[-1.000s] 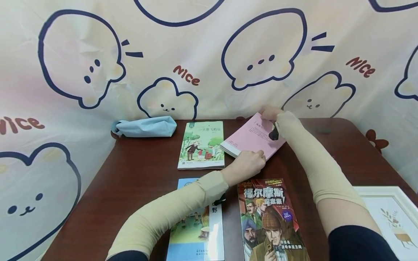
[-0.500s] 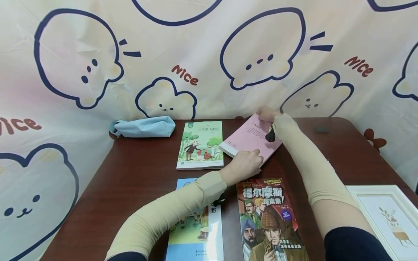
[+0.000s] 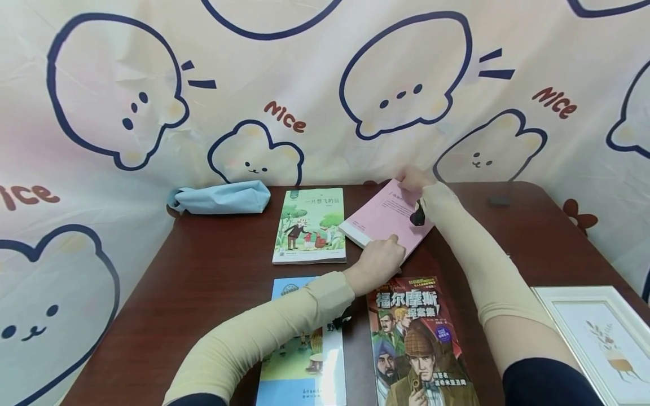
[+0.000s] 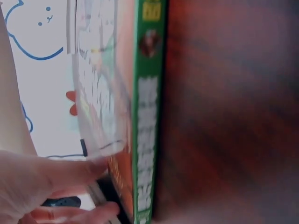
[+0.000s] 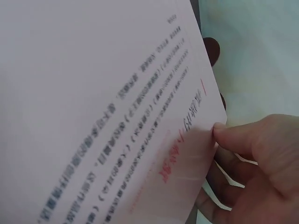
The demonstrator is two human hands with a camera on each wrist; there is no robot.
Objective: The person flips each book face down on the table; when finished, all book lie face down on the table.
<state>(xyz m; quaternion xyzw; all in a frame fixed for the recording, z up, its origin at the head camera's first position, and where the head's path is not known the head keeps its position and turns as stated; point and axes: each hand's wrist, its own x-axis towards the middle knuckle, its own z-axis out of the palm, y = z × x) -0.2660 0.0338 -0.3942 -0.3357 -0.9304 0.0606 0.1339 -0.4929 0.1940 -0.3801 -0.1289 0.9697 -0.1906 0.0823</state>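
A pink book (image 3: 381, 214) lies slanted at the back of the table, its left corner close to the green-covered book (image 3: 310, 231). My right hand (image 3: 415, 180) pinches its far corner; in the right wrist view the thumb lies on the pink cover (image 5: 107, 93) and the fingers go beneath. At the near edge, my left hand (image 3: 378, 264) grips the same book. Below that hand lies the detective book (image 3: 421, 344) with a hatted man on its cover. A green book spine (image 4: 147, 116) fills the middle of the left wrist view, partly blurred.
A blue-covered book (image 3: 302, 389) lies at the front, partly under my left forearm. At the back left is a light blue cloth pouch (image 3: 223, 198). A white picture frame (image 3: 604, 293) lies at the right. A patterned curtain hangs behind the table (image 3: 203, 270).
The pink book's near and far corners have shifted slightly left and toward me, with my left hand moving the same way. Both hands keep their hold. The head view has drifted a little.
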